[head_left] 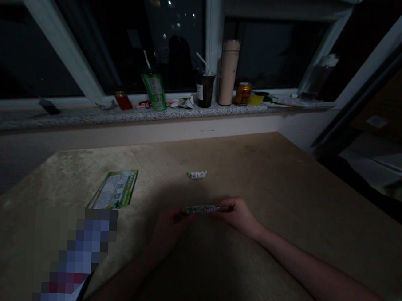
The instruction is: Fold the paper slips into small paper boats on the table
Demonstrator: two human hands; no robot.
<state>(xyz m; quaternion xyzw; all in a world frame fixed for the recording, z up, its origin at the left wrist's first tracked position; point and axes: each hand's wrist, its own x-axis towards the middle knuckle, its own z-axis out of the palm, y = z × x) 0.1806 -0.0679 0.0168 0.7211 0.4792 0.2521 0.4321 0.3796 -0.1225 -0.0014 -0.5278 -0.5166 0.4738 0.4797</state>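
Note:
My left hand (169,229) and my right hand (240,218) are close together over the middle of the table. Between them is a thin, folded piece of printed paper (201,209), green and whitish, seen nearly edge-on. The fingers of both hands pinch its two ends; some fingertips are in shadow or hidden. Just beyond the hands lies a small, boat-shaped folded paper (197,174) with similar printing. To the left, flat green printed sheets (114,190) rest on the brown table (253,170).
A pixelated bluish object (83,247) lies at the lower left. Along the granite sill (176,116) stand a red jar (123,101), a green cup (155,91), a dark drink cup (205,89), a beige bottle (228,74), an orange can (243,93) and a clear bottle (317,78).

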